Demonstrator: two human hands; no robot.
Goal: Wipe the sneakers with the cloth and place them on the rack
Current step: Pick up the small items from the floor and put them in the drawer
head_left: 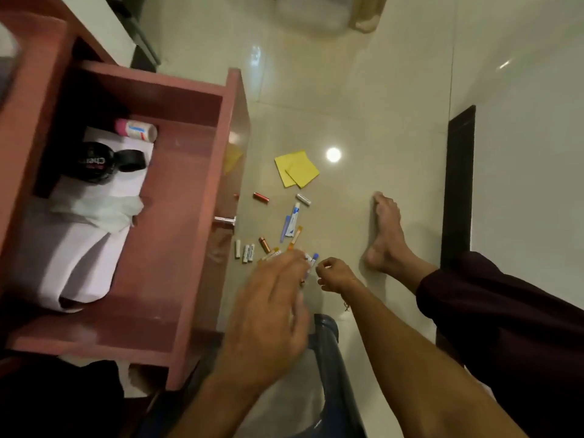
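Tiled floor (379, 121); right grip (335, 275) curled

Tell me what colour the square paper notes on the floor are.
Yellow; the paper notes show best in the head view, the only one.

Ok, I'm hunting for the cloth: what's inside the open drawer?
A black tin, a pink-capped bottle, crumpled white material and white paper; anything beneath the paper is hidden.

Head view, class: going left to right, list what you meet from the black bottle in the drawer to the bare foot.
Black bottle → drawer knob → red battery → yellow notes → bare foot.
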